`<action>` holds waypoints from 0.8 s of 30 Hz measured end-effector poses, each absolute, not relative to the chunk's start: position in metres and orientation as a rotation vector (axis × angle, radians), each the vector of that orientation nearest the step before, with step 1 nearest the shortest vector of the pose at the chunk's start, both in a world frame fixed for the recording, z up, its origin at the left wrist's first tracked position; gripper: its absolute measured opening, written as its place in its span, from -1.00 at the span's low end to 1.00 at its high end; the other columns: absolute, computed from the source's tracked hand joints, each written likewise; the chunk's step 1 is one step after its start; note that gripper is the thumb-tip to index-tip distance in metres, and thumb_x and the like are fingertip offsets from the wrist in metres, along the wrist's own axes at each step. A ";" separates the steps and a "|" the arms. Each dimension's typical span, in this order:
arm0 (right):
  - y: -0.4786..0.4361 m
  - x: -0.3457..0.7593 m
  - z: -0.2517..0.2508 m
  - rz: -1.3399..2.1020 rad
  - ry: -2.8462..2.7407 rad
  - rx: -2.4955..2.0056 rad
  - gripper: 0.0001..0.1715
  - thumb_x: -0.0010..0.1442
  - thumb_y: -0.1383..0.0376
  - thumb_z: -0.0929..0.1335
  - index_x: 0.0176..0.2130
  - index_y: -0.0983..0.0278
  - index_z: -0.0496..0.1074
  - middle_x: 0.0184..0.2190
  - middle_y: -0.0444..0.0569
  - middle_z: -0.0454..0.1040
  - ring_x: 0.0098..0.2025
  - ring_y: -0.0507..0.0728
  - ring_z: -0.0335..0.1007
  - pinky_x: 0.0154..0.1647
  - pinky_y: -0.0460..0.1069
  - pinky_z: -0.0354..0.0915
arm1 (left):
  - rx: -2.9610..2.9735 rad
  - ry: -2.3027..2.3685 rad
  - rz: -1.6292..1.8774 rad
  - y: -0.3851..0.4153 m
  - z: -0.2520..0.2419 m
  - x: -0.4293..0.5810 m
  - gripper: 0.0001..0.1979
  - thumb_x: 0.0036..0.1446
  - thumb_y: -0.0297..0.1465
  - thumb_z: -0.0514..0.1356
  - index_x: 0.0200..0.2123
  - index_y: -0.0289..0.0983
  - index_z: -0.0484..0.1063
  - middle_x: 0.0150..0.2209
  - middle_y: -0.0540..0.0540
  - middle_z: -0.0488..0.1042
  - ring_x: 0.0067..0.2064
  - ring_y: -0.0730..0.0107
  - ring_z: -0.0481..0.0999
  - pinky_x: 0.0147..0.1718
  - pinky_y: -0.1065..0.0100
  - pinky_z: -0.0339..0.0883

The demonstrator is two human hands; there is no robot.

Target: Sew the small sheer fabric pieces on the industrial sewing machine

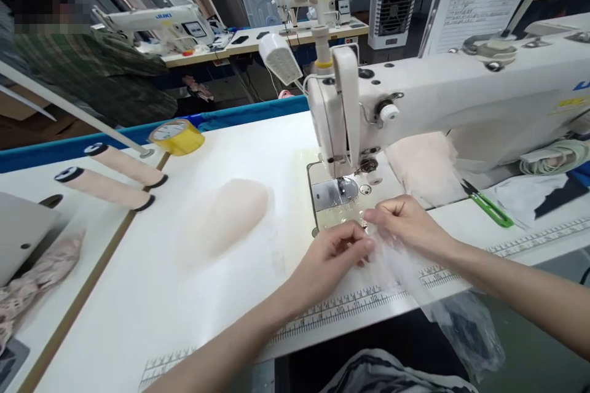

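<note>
A sheer, translucent white sheet [401, 264], thin fabric or film, hangs from my hands over the table's front edge. My right hand [410, 221] is closed in a pinch on its upper end. Fingertips of my left hand [336, 252] are pinched together at the same end, close to the right fingers. Both hands are just in front of the sewing machine's needle area [341, 187] and its metal plate [325, 195]. A beige oval fabric piece [242, 209] lies to the left on the white tabletop [184, 295].
Beige fabric [426, 166] and green thread snips [491, 206] lie right of the needle. Yellow tape [177, 137] and thread cones [108, 187] are at left. A ruler strip [336, 310] runs along the front edge. A person [87, 73] sits at another machine.
</note>
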State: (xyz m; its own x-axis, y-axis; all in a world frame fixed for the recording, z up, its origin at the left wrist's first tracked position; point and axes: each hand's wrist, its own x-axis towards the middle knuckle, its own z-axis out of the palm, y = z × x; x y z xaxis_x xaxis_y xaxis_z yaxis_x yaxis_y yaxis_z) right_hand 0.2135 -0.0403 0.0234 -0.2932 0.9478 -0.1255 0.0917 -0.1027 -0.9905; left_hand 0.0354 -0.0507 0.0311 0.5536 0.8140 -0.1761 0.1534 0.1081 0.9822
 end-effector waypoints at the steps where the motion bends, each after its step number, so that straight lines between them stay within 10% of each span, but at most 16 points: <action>1: -0.039 0.213 0.025 1.551 -1.445 -1.178 -0.36 0.07 -0.07 0.39 -0.73 0.26 0.16 -0.80 -0.25 0.16 -0.69 -0.08 0.01 -0.57 -0.09 0.03 | 1.325 0.851 0.575 -0.047 0.032 0.027 -0.74 0.21 -0.27 0.13 -0.47 -0.29 0.35 -0.46 0.01 0.39 -0.36 0.46 0.40 -0.25 0.38 0.30; 9: -0.024 0.204 0.024 1.771 -1.634 -1.139 -0.30 0.16 -0.14 0.29 -0.76 0.25 0.28 -0.86 -0.20 0.19 -0.76 -0.06 0.05 -0.61 -0.07 0.01 | 1.346 0.793 0.469 -0.028 0.046 0.006 -0.75 0.17 -0.20 0.17 -0.23 -0.28 0.37 -0.23 -0.13 0.47 -0.18 0.30 0.47 -0.15 0.24 0.35; 24: 0.000 0.209 0.029 1.795 -1.941 -1.002 -0.57 0.13 0.07 0.40 -0.59 0.28 0.33 -0.71 -0.27 0.29 -0.66 -0.08 0.11 -0.61 -0.12 0.04 | 1.524 1.017 0.583 -0.011 0.029 0.014 -0.97 -0.01 -0.45 0.09 -0.45 -0.28 0.32 -0.52 0.04 0.33 -0.49 0.50 0.28 -0.52 0.45 0.15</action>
State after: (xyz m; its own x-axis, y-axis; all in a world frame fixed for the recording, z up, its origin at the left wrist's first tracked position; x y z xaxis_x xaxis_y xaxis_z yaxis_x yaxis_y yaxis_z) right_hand 0.2095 0.0005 0.0285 -0.7061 0.6708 -0.2269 0.2785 -0.0316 -0.9599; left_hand 0.0145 -0.0109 0.0287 0.4996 0.8487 -0.1734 0.2790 0.0319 0.9598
